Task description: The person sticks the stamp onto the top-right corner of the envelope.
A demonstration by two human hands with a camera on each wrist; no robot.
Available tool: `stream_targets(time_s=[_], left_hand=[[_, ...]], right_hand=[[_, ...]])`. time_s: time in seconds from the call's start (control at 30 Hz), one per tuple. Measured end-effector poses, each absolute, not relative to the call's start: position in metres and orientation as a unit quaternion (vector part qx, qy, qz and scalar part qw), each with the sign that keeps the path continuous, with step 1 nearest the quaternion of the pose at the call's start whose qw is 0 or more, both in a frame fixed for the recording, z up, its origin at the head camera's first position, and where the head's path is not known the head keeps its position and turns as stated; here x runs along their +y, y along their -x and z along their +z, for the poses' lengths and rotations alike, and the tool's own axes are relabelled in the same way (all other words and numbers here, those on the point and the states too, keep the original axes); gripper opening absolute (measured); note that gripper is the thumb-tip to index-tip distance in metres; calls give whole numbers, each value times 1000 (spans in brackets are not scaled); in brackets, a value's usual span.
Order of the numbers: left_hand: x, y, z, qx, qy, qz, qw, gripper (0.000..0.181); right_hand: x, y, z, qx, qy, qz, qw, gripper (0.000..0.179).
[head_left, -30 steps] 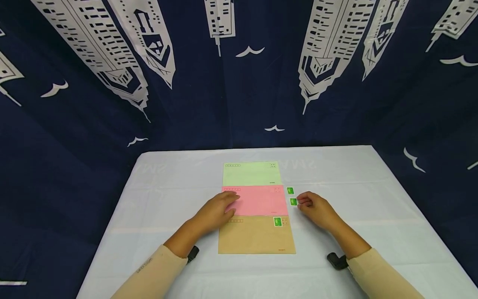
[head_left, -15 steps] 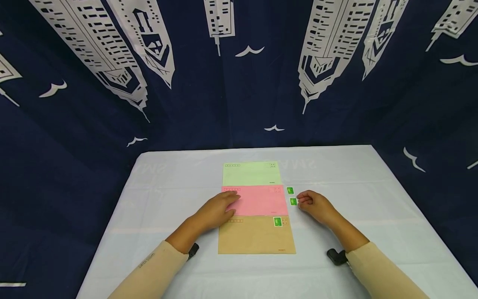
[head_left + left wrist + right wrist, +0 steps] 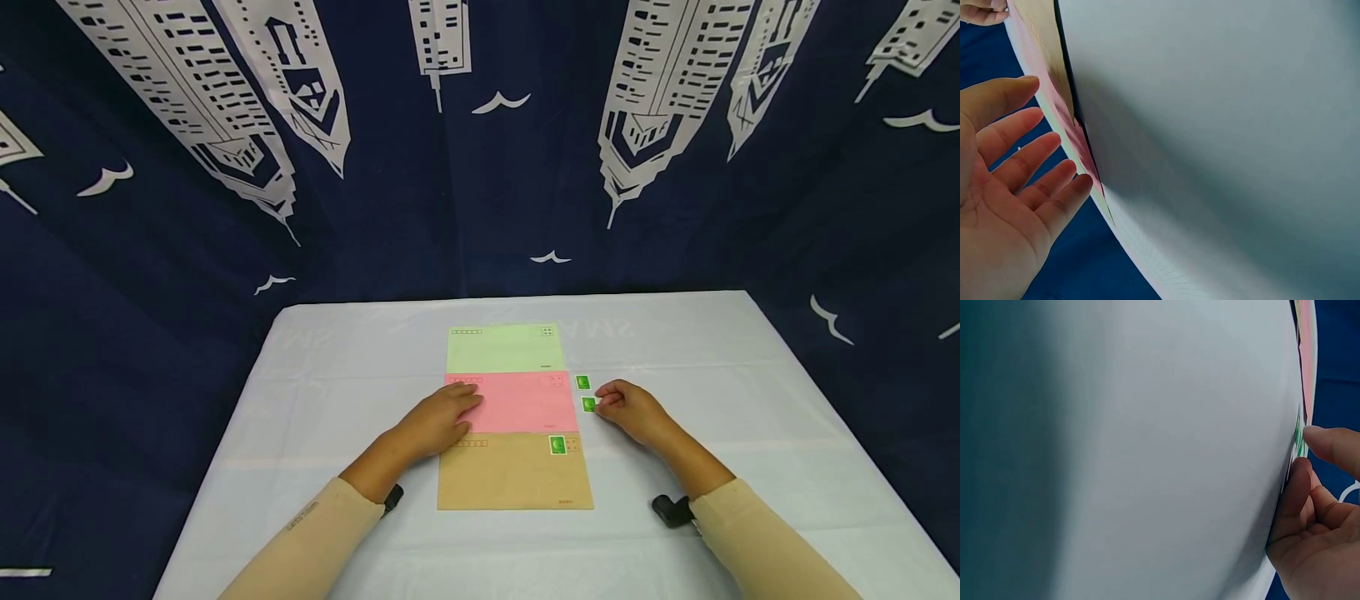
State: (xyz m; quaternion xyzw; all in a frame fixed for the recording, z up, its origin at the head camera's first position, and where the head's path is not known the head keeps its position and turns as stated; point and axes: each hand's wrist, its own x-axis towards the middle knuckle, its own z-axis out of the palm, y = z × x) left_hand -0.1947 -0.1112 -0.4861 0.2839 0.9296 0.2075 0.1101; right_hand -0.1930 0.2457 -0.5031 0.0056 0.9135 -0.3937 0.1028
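Observation:
Three envelopes lie in a column: a green one [image 3: 504, 348], a pink one [image 3: 517, 402] and a brown one [image 3: 510, 479]. My left hand [image 3: 441, 419] rests on the left part of the pink envelope, its fingers spread in the left wrist view. A green stamp [image 3: 557, 445] sits at the brown envelope's upper right. Right of the pink envelope lie two more green stamps, an upper one [image 3: 582, 382] and a lower one [image 3: 588, 405]. My right hand [image 3: 636, 412] has its fingertips at the lower stamp's right edge; the right wrist view shows a gap between the tips.
The white-covered table [image 3: 337, 383] extends around the envelopes. A dark blue cloth [image 3: 390, 225] with pale building and bird prints hangs behind it. Black wrist cameras sit beneath both forearms, the right one [image 3: 672, 511] more visible.
My right hand has shifted very slightly, its fingertips now closer against the lower stamp's edge. The left hand stays on the pink envelope. Envelopes and stamps look unmoved.

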Motion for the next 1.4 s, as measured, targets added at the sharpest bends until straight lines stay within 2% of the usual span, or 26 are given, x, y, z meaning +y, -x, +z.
stream_targets(time_s=[1.4], left_hand=[[-108,199,-485,931,-292,177,129,48]], right_hand=[[242,193,-504,915,6,-390,106,24]])
